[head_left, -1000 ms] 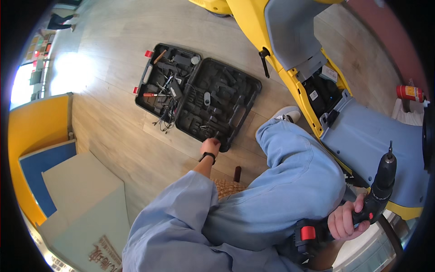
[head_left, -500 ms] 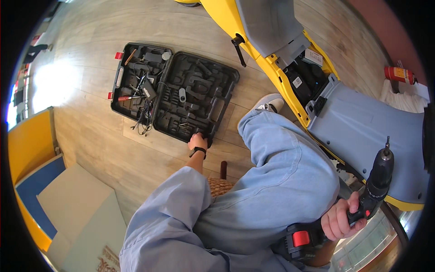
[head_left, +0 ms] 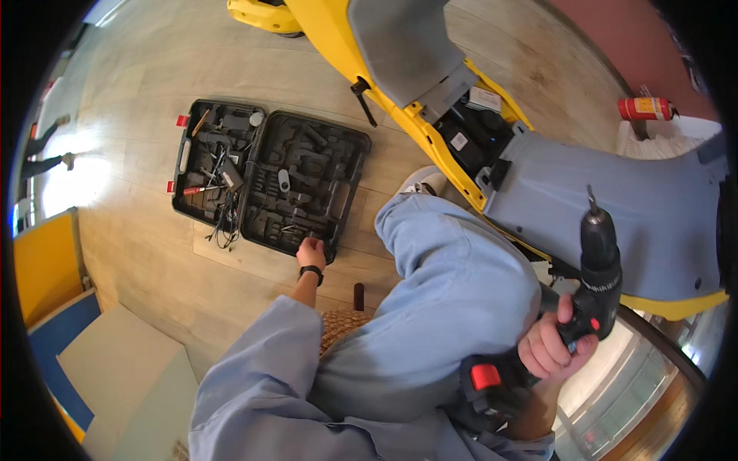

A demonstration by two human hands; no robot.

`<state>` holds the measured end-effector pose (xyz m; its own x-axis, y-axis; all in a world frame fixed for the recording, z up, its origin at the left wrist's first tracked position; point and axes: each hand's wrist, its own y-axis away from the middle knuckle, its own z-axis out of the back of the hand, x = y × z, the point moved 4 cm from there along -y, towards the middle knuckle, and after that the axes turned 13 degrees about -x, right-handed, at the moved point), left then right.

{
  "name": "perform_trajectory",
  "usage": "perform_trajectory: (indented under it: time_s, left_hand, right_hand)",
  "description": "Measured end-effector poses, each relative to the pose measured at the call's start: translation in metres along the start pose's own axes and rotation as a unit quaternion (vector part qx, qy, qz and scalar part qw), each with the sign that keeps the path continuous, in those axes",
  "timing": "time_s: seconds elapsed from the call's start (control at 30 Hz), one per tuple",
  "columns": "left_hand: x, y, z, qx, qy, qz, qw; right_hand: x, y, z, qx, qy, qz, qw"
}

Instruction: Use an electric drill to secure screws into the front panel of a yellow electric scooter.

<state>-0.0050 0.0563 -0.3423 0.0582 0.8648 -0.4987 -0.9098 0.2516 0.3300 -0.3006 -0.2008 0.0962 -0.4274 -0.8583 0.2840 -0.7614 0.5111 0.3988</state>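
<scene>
Right hand (head_left: 555, 347) at four o'clock: wrapped round black pistol-shaped drill (head_left: 601, 283) | Left hand (head_left: 311, 253): five-o'clock corner of open black plastic case (head_left: 307, 177), ten o'clock; pinch unclear | Step: apparently reaching in | Next: likely needs precise fingertips

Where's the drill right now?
Lower right of the head view: the drill is in the right hand, its upper end overlapping the grey panel in the picture.
</scene>
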Motion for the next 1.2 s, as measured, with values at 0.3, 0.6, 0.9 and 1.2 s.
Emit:
perform_trajectory:
  time_s: [0.3, 0.6, 0.9, 1.2]
  left_hand:
    - [-0.376, 0.105, 0.184, 0.415, 0.682, -0.006, 0.602]
    - [-0.539, 0.281, 0.202, 0.707, 0.638, -0.087, 0.293]
    - [-0.536, 0.331, 0.13, 0.737, 0.578, 0.015, 0.349]
    - [-0.546, 0.328, 0.132, 0.682, 0.593, -0.052, 0.425]
  right_hand:
    - [0.022, 0.053, -0.007, 0.171, 0.155, 0.09, 0.969]
    - [0.006, 0.113, 0.014, 0.206, 0.104, 0.238, 0.943]
    - [0.013, 0.127, 0.038, 0.101, 0.023, 0.313, 0.944]
    - [0.013, 0.124, 0.043, -0.038, 0.06, 0.328, 0.942]
